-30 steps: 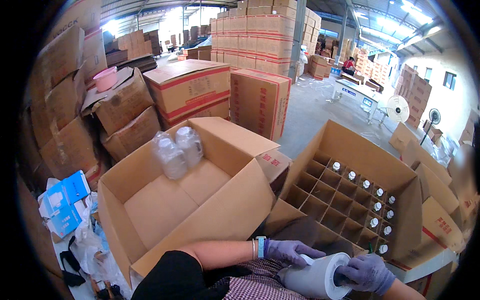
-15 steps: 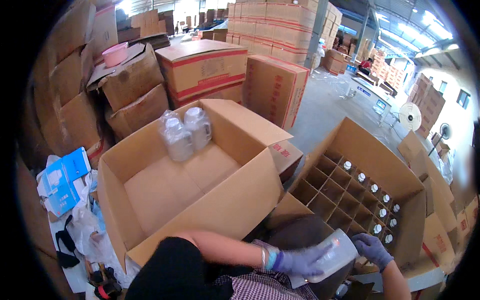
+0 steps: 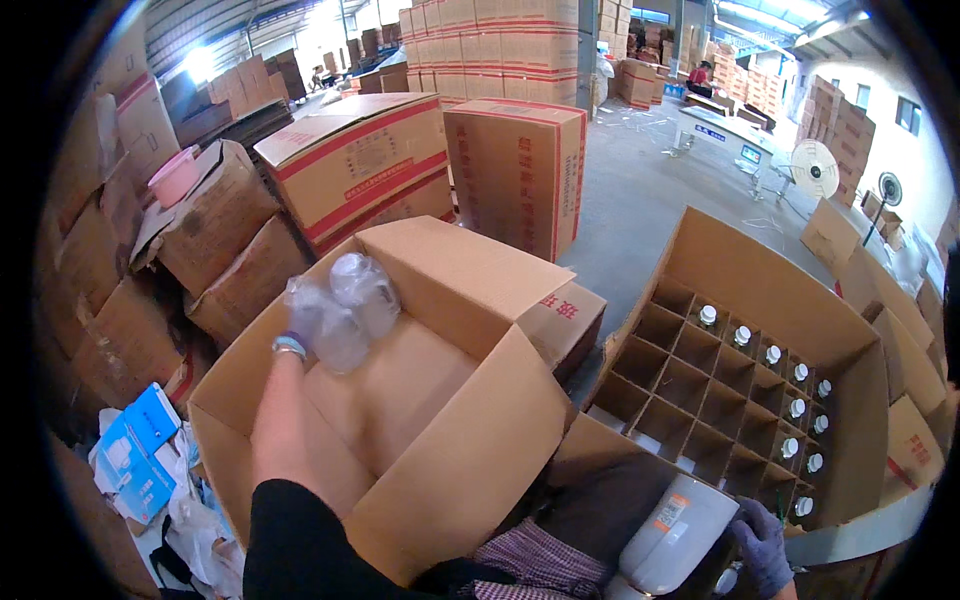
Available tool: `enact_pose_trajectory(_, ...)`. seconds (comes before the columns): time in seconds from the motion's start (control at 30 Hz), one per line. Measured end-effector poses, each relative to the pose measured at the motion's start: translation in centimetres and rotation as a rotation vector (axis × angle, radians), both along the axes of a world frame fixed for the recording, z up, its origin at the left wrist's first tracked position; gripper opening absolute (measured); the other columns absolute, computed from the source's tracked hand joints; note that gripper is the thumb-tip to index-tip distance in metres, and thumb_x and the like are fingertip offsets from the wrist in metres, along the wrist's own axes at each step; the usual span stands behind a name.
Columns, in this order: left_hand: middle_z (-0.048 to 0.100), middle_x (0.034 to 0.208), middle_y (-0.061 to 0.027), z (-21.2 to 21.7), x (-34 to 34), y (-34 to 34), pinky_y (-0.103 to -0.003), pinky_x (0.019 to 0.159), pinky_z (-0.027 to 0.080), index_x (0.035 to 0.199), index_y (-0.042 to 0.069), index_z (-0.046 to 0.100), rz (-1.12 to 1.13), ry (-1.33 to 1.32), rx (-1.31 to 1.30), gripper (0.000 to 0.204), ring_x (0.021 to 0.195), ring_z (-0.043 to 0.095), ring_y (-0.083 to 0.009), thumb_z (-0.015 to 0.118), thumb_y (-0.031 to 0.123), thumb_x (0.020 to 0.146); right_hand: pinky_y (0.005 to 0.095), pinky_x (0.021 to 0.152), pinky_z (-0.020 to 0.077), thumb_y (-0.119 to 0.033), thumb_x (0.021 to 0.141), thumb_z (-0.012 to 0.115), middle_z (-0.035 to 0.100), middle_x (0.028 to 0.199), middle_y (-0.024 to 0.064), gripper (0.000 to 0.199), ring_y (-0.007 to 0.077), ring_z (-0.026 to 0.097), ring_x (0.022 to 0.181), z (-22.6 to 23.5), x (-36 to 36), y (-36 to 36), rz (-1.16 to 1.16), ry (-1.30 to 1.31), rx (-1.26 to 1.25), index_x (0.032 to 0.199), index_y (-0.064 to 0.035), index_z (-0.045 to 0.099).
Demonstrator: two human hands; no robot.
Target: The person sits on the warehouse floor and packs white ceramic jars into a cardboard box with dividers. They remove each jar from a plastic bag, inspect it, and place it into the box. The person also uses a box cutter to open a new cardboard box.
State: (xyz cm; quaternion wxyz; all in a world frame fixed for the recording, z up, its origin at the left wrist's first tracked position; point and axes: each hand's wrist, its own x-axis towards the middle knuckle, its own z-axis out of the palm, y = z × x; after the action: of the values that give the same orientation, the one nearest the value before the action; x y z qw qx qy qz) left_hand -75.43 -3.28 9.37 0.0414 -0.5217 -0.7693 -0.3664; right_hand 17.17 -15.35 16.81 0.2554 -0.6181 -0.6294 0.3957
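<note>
Slantwise, white container (image 3: 680, 545), long axis toward right hand (image 3: 763, 548), left hand (image 3: 294, 336) distant, grips unclear

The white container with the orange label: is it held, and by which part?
The right hand is at the right end of the white container; whether it grips cannot be told. The left hand is inside the left open box.

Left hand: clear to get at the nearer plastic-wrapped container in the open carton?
Looks like yes: the left hand is inside the open carton, right at the nearer plastic-wrapped container, with no flap between. Its fingers are mostly hidden, so I can't tell its grip.
</note>
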Motion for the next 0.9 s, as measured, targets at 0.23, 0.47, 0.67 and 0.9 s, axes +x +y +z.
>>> enact_pose_trajectory(0.23, 0.071, 0.115, -0.0108, 28.4, 26.4, -5.9, -0.031, 0.097, 0.048, 0.120, -0.006, 0.068, -0.736, -0.319, -0.078, 0.049, 0.106, 0.064, -0.0170, 0.058, 0.037, 0.099, 0.0342, 0.088, 0.0514, -0.007, 0.082, 0.065, 0.066, 0.107, 0.0154, 0.037, 0.0247, 0.065, 0.096, 5.4, -0.2, 0.0, 0.142, -0.127, 0.229, 0.118, -0.0001, 0.064)
enact_pose_trajectory(0.47, 0.033, 0.158, -0.0184, 36.2, 42.4, -5.2, -0.055, 0.115, 0.035, 0.155, 0.002, 0.029, -1.884, -1.097, 0.276, 0.070, 0.143, 0.037, -0.0365, 0.051, 0.041, 0.102, 0.0389, 0.101, 0.0475, -0.016, 0.073, 0.081, 0.061, 0.124, 0.0166, 0.060, 0.0326, 0.059, 0.117, 9.4, -10.1, 3.3, 0.392, 0.119, 0.862, 0.128, -0.0041, 0.060)
enact_pose_trajectory(0.67, 0.042, 0.154, -0.0117, 33.5, 58.9, 2.7, -0.056, 0.118, 0.029, 0.146, 0.018, 0.050, -1.854, -1.629, 0.494, 0.051, 0.142, 0.036, -0.0367, 0.054, 0.041, 0.101, 0.0453, 0.106, 0.0421, -0.025, 0.072, 0.084, 0.058, 0.128, 0.0184, 0.085, 0.0364, 0.056, 0.121, 7.6, -17.9, 2.6, 0.154, 0.271, 1.204, 0.145, -0.0073, 0.043)
enact_pose_trajectory(0.9, 0.041, 0.150, -0.0250, 22.5, 66.4, -0.1, -0.047, 0.113, 0.038, 0.158, 0.006, 0.021, -1.209, -0.681, 0.323, 0.080, 0.137, 0.045, -0.0356, 0.048, 0.056, 0.101, 0.0345, 0.076, 0.0531, -0.011, 0.081, 0.071, 0.066, 0.091, 0.0076, 0.026, 0.0194, 0.064, 0.083, 6.9, -11.0, 8.2, -0.268, 0.856, 0.802, 0.104, -0.0036, 0.063)
